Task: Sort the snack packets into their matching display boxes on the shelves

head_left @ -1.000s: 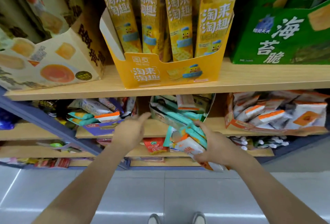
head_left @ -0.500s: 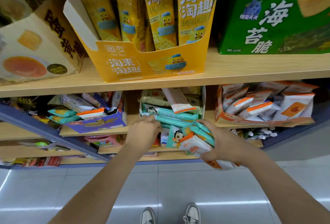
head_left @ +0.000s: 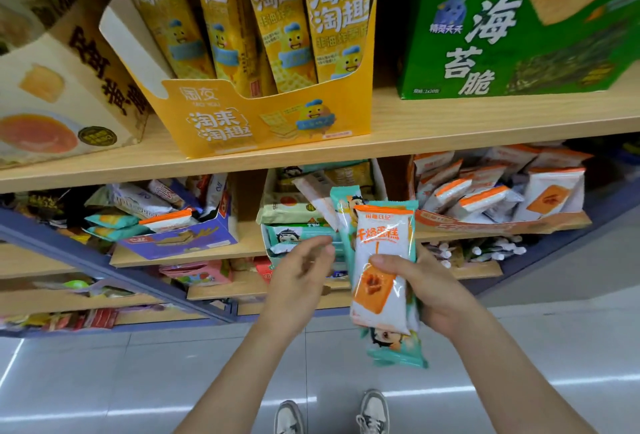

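Observation:
My right hand [head_left: 426,295] grips a small stack of snack packets upright in front of the middle shelf. An orange-and-white cake packet [head_left: 382,260] faces me on top, with teal cartoon packets [head_left: 394,350] behind it. My left hand [head_left: 298,281] hovers just left of the stack, fingers loosely curled and holding nothing. Behind the hands stands the teal display box [head_left: 294,236] holding mixed packets. To its right the orange display box [head_left: 502,219] holds several orange-and-white packets. A blue display box [head_left: 180,239] sits to the left.
The upper shelf board [head_left: 450,122] carries a yellow cracker box [head_left: 263,122], a green seaweed box [head_left: 502,35] and a cream box [head_left: 69,94]. Lower shelves hold more snacks. A dark blue shelf rail [head_left: 104,267] slants at left. My shoes [head_left: 332,413] stand on grey floor tiles.
My right hand has drawn the packet stack up and turned it upright, so the orange-and-white packet faces me. My left hand has come off the teal packets in the box and moved back.

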